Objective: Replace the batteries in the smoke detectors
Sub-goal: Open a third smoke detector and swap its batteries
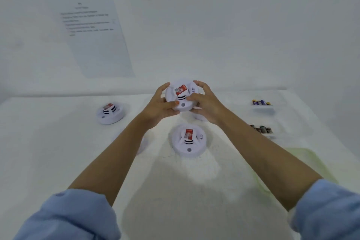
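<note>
Table [58, 152] and wall [233, 25] are white; left hand [159, 106] and right hand [206, 103] grip smoke detector [180, 93].

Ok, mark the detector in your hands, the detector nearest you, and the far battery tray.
Held detector [181, 90]: head view, red label.
Nearest detector [188, 134]: head view, red label.
Far battery tray [262, 107]: head view, front wall.

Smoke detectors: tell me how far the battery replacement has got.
Done: nothing provable. White, round, plastic, the left smoke detector and near smoke detector sit face-up on the white table. In hand: left hand and right hand grip the third detector, raised. Left: batteries wait in two clear trays.
</note>
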The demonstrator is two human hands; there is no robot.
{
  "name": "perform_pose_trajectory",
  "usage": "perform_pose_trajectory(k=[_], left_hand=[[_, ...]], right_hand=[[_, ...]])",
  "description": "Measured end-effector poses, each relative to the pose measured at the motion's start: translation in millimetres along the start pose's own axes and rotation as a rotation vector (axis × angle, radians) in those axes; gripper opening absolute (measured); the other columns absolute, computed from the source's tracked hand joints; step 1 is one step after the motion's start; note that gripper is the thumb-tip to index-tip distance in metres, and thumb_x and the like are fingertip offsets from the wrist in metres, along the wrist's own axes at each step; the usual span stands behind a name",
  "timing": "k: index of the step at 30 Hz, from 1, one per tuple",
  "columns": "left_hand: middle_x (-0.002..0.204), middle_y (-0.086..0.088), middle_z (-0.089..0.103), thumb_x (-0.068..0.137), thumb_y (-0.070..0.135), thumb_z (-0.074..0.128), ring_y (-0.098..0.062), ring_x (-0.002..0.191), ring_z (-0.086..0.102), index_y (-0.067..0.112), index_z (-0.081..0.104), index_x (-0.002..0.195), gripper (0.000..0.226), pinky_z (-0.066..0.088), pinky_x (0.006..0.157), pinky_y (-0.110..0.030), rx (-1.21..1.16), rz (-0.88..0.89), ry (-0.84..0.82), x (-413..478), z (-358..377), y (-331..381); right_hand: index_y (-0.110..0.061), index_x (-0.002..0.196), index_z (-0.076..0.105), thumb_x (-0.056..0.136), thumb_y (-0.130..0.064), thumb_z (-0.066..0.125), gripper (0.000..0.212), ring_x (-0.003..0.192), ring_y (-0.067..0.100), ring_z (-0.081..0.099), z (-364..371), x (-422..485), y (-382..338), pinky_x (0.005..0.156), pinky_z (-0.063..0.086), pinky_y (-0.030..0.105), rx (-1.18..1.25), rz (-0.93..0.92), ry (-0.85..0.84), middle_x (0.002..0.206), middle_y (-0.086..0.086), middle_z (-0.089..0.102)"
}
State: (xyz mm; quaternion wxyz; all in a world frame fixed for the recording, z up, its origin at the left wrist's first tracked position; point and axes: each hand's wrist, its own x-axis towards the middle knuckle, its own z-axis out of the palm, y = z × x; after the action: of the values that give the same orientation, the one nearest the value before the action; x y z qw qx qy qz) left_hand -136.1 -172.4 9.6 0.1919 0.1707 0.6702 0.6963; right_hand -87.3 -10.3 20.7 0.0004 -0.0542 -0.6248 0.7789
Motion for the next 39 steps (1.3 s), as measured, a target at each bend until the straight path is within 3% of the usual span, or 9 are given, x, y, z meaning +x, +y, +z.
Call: perform_pose_trajectory(k=[5, 11, 15, 17, 20, 23, 26, 29, 39], left_hand=[[0.125, -0.009, 0.049, 0.082, -0.002, 0.065, -0.020, 0.101, 0.060, 0.030, 0.031, 0.140, 0.075, 0.058, 0.074, -0.026, 0.113, -0.008, -0.021, 4.4, -46.0, -14.3], [0.135, -0.018, 0.043, 0.081, -0.006, 0.065, -0.032, 0.113, 0.054, 0.027, 0.028, 0.143, 0.079, 0.057, 0.071, -0.026, 0.121, -0.046, 0.032, 8.7, -77.3, -30.1], [0.139, -0.016, 0.039, 0.081, -0.006, 0.064, -0.026, 0.110, 0.051, 0.027, 0.026, 0.144, 0.081, 0.056, 0.065, -0.022, 0.122, -0.096, 0.010, 12.5, -86.4, -33.1], [0.139, -0.014, 0.039, 0.078, -0.006, 0.068, -0.024, 0.109, 0.051, 0.026, 0.026, 0.144, 0.085, 0.056, 0.066, -0.024, 0.126, -0.118, -0.008, 14.4, -87.5, -31.7], [0.134, -0.012, 0.042, 0.069, 0.002, 0.074, -0.028, 0.116, 0.049, 0.023, 0.025, 0.145, 0.093, 0.052, 0.086, -0.038, 0.184, -0.121, -0.022, 17.5, -86.5, -28.1], [0.132, -0.010, 0.042, 0.064, 0.006, 0.073, -0.029, 0.118, 0.048, 0.022, 0.024, 0.145, 0.096, 0.049, 0.090, -0.042, 0.204, -0.126, -0.041, 20.5, -87.2, -27.1], [0.133, -0.011, 0.043, 0.071, 0.000, 0.072, -0.028, 0.116, 0.048, 0.022, 0.024, 0.144, 0.090, 0.049, 0.089, -0.042, 0.195, -0.129, -0.050, 24.5, -89.3, -29.3], [0.140, -0.014, 0.039, 0.081, -0.007, 0.064, -0.029, 0.120, 0.047, 0.022, 0.023, 0.145, 0.081, 0.050, 0.085, -0.040, 0.199, -0.132, -0.055, 30.6, -91.6, -32.9], [0.141, -0.014, 0.038, 0.082, -0.007, 0.061, -0.030, 0.120, 0.047, 0.024, 0.022, 0.145, 0.080, 0.049, 0.087, -0.039, 0.201, -0.141, -0.061, 36.6, -93.8, -38.0]], right_hand=[[-0.028, 0.135, 0.027, 0.077, 0.003, 0.068, 0.078, 0.081, 0.018, 0.060, 34.5, 18.6, 26.5, 0.072, 0.054, 0.029, -0.228, 0.012, 0.021, 0.100, 0.002, 0.055], [-0.019, 0.135, 0.025, 0.074, 0.007, 0.069, 0.079, 0.096, 0.023, 0.053, 69.1, 44.4, 52.9, 0.065, 0.052, 0.033, -0.341, -0.042, 0.085, 0.119, 0.012, 0.048], [-0.013, 0.132, 0.026, 0.066, 0.002, 0.074, 0.084, 0.100, 0.024, 0.050, 80.5, 57.6, 65.1, 0.062, 0.045, 0.028, -0.449, -0.069, 0.111, 0.120, 0.010, 0.047], [-0.001, 0.127, 0.030, 0.071, 0.007, 0.070, 0.070, 0.095, 0.026, 0.048, 82.3, 57.1, 65.9, 0.060, 0.041, 0.026, -0.483, -0.073, 0.141, 0.109, 0.018, 0.049], [0.022, 0.098, 0.039, 0.074, 0.020, 0.058, 0.031, 0.084, 0.025, 0.040, 82.6, 53.1, 60.0, 0.055, 0.035, 0.027, -0.430, -0.083, 0.131, 0.098, 0.049, 0.044], [0.008, 0.125, 0.030, 0.074, 0.016, 0.063, 0.061, 0.084, 0.022, 0.044, 78.6, 57.0, 61.5, 0.059, 0.041, 0.028, -0.475, -0.069, 0.139, 0.109, 0.030, 0.047], [-0.008, 0.132, 0.023, 0.075, 0.009, 0.067, 0.074, 0.096, 0.020, 0.047, 75.0, 63.6, 66.6, 0.067, 0.047, 0.028, -0.442, -0.040, 0.121, 0.113, 0.010, 0.046], [-0.011, 0.132, 0.023, 0.075, 0.008, 0.067, 0.074, 0.098, 0.021, 0.049, 74.0, 64.7, 66.8, 0.069, 0.048, 0.031, -0.411, -0.020, 0.119, 0.114, 0.011, 0.047], [-0.010, 0.131, 0.024, 0.075, 0.008, 0.067, 0.073, 0.098, 0.021, 0.048, 72.2, 67.1, 69.7, 0.070, 0.048, 0.032, -0.390, -0.033, 0.121, 0.115, 0.011, 0.046]])
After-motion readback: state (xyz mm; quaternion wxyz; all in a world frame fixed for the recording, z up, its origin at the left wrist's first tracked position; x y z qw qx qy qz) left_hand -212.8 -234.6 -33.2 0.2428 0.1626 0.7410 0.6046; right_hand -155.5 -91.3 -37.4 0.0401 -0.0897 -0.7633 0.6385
